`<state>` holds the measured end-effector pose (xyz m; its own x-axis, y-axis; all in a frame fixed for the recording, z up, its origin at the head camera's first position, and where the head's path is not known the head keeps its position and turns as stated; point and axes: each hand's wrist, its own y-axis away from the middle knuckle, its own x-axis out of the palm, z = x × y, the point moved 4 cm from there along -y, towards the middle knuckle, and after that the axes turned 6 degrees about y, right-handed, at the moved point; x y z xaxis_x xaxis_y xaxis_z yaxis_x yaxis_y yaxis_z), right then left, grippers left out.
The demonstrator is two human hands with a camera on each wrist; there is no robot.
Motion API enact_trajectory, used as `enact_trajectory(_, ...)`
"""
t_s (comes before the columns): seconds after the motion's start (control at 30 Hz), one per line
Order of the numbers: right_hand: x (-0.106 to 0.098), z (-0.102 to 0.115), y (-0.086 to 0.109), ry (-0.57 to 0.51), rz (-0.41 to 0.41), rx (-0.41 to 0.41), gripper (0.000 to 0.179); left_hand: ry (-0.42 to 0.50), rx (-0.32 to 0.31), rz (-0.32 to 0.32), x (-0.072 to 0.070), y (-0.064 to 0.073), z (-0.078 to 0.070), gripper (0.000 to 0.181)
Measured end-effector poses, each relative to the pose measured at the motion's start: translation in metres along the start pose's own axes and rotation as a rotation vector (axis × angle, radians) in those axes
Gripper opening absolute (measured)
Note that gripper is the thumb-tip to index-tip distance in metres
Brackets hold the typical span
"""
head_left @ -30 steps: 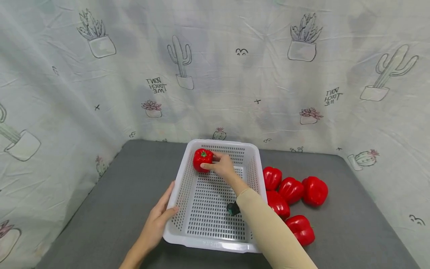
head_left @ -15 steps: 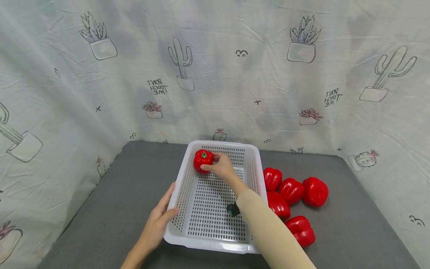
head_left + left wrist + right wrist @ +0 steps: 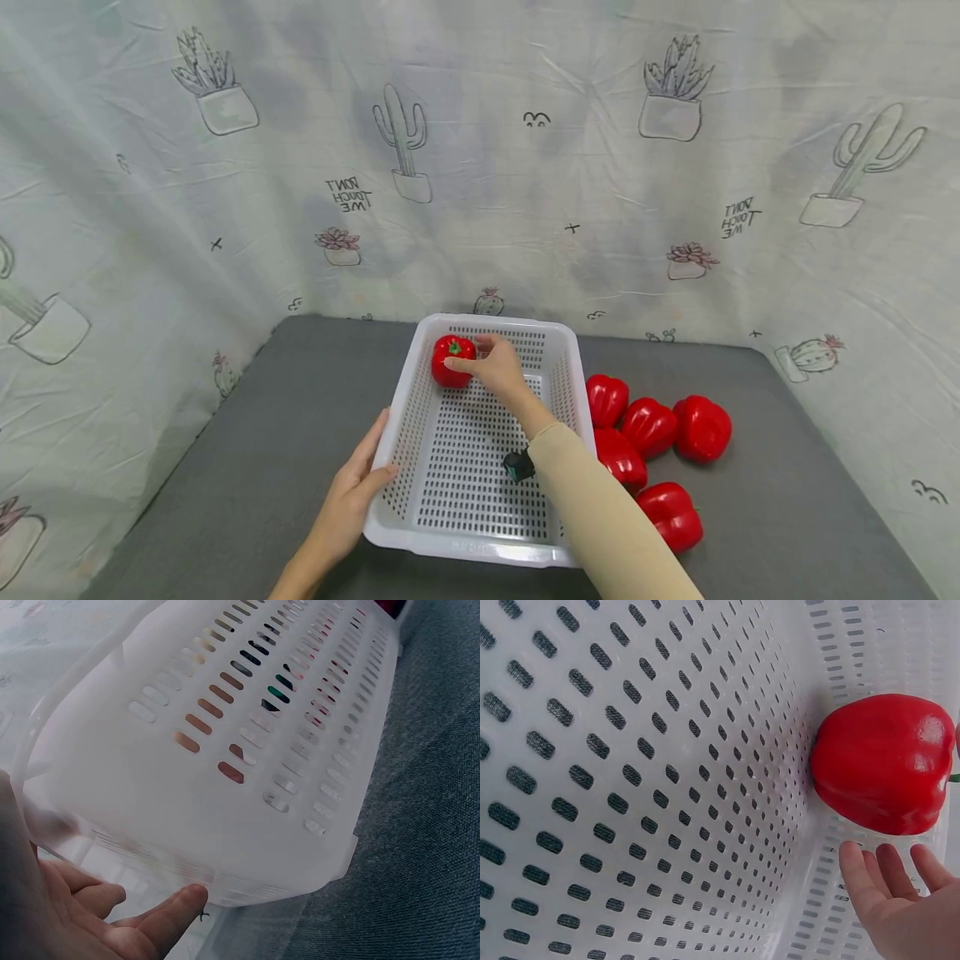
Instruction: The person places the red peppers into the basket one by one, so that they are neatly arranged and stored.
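Observation:
A red bell pepper [image 3: 442, 377] stands with its green stem up in the far left corner of a white perforated plastic basket [image 3: 480, 550]. My right hand [image 3: 497, 367] is beside it inside the basket. In the right wrist view its fingers [image 3: 889, 874] are spread and apart from the pepper [image 3: 881, 761]; in the head view the thumb overlaps the pepper's front. My left hand [image 3: 351, 492] holds the basket's left side, thumb over the rim and fingers along the outer wall. Seen from the left wrist, the fingers [image 3: 176, 911] lie against the basket [image 3: 150, 795].
Several more red bell peppers [image 3: 649, 427] lie on the grey cloth-covered table [image 3: 247, 450], just right of the basket. One pepper [image 3: 670, 517] lies nearer the front, close to the right sleeve [image 3: 600, 508]. A patterned curtain [image 3: 480, 167] hangs behind the table.
My right hand has loosened from the pepper; its fingers have lifted and spread slightly. The pepper stays in the corner. My left hand and the basket have not visibly moved.

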<state>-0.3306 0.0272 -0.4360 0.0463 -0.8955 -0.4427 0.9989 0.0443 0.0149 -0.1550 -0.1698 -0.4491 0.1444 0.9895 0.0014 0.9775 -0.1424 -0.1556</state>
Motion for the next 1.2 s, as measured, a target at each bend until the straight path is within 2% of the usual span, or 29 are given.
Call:
enact_trajectory(0.27,0.001,-0.002,0.0,0.014,-0.004,0.016,0.069,0.025,-0.001,0.017,0.001,0.001,0.002,0.065)
enact_trajectory(0.43,-0.007,0.004,-0.001,0.006,-0.006,0.005,0.069,0.03,0.0,0.021,0.003,0.0,0.002,0.066)
enact_trajectory(0.57,-0.023,0.023,0.006,0.01,0.02,-0.043,0.067,0.021,-0.021,0.005,0.0,0.001,0.005,0.067)
enact_trajectory(0.67,-0.047,0.039,0.016,0.019,0.042,-0.126,0.064,0.014,-0.033,0.0,-0.002,0.001,0.006,0.069)
enact_trajectory(0.77,-0.082,0.049,0.034,0.034,0.06,-0.219,0.06,0.011,-0.029,0.012,-0.001,-0.001,0.006,0.068)
enact_trajectory(0.87,-0.122,0.047,0.06,0.077,0.06,-0.282,0.058,0.014,-0.026,0.024,0.002,-0.002,0.006,0.068)
enact_trajectory(1.0,-0.167,0.025,0.106,0.137,0.006,-0.251,0.054,0.019,-0.026,0.027,0.003,-0.002,0.005,0.068)
enact_trajectory(1.1,-0.191,-0.002,0.139,0.168,-0.034,-0.188,0.052,0.017,-0.024,0.024,0.003,-0.001,0.005,0.068)
enact_trajectory(1.2,-0.21,-0.032,0.165,0.187,-0.047,-0.171,0.053,0.025,-0.018,0.032,0.004,-0.002,0.005,0.067)
